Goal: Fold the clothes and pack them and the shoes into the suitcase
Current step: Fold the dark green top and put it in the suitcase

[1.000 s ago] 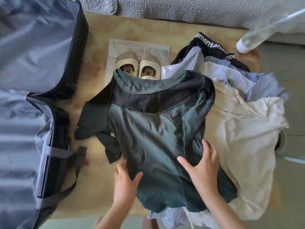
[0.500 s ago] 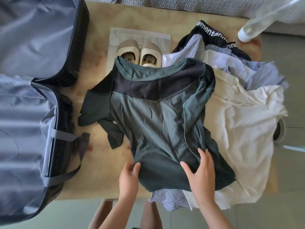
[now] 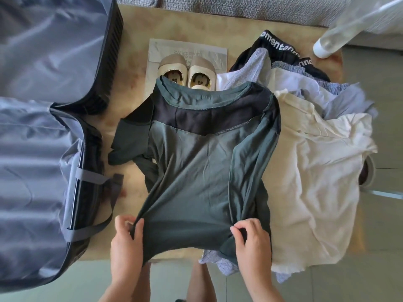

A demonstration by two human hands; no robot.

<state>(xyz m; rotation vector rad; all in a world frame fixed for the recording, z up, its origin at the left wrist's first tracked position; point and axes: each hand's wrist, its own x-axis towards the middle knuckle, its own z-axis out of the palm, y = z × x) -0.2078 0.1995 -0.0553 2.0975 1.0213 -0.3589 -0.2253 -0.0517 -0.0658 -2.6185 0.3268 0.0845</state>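
A dark green shirt [image 3: 196, 162] with a black shoulder panel lies spread on the table, collar away from me. My left hand [image 3: 126, 238] pinches its hem at the lower left corner, and my right hand [image 3: 250, 240] pinches the hem at the lower right. A pair of beige shoes [image 3: 187, 70] sits on a paper sheet behind the collar. The open grey suitcase [image 3: 43, 149] fills the left side. A heap of clothes lies to the right, with a cream garment [image 3: 316, 182] on top.
Light blue and white garments [image 3: 305, 88] and black underwear with a lettered waistband [image 3: 279, 46] lie at the back right. A clear bottle [image 3: 340, 33] leans in at the top right. A grey sofa [image 3: 239, 7] runs behind the table [image 3: 135, 83].
My hands slid down the shirt from flat on its lower part to the hem and now pinch its two bottom corners. The shirt is stretched toward me.
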